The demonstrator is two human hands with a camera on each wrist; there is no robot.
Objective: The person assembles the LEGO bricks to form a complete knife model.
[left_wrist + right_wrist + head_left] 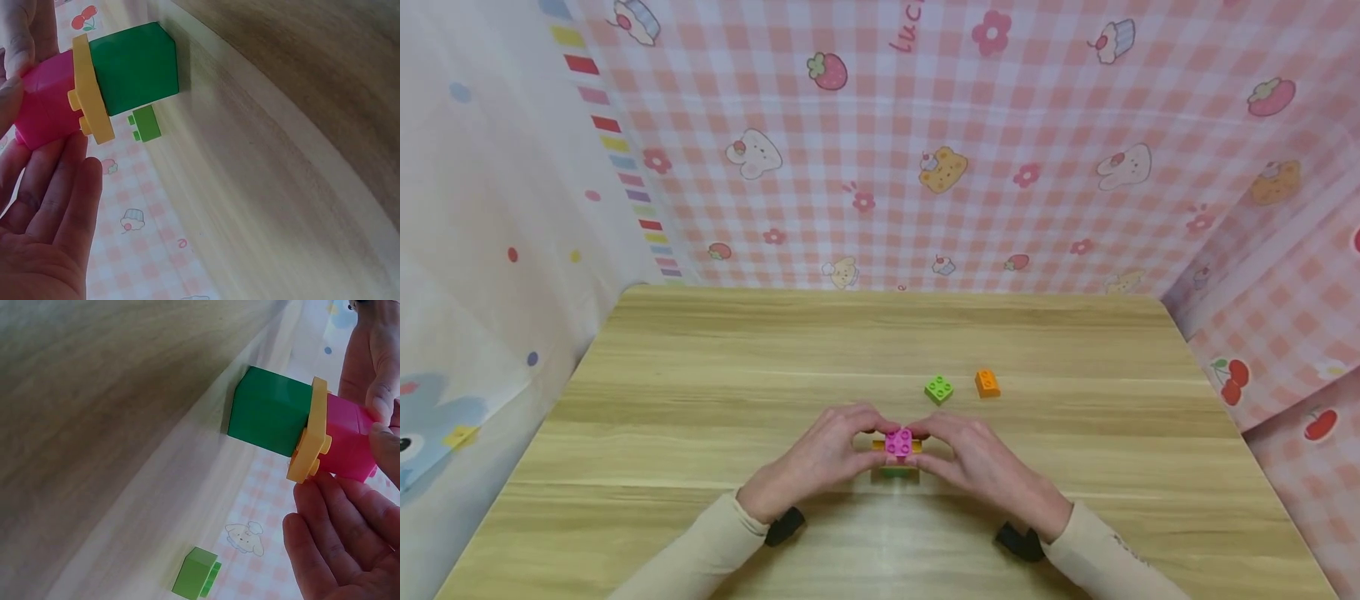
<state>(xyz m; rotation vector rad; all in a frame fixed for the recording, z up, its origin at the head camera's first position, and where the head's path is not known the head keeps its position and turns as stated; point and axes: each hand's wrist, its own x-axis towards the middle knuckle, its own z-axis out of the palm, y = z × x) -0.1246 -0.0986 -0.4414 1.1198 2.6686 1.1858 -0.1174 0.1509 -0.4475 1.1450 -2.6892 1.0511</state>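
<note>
Both hands meet over a small stack of toy building bricks. A dark green block [134, 69] is at the bottom on the table, a yellow studded plate [310, 434] lies across it, and a pink part [898, 442] with a faint seam is on top, studs up. My left hand [827, 446] pinches the pink part from the left between thumb and fingers. From the right, my right hand [973, 454] pinches the same part. The fingertips hide some of its sides.
Beyond the hands, a light green studded brick [938, 390] and an orange brick [988, 384] lie on the wooden table [737, 358]. A pink checked cloth [880, 167] hangs behind the table's far edge, with further cloth at both sides.
</note>
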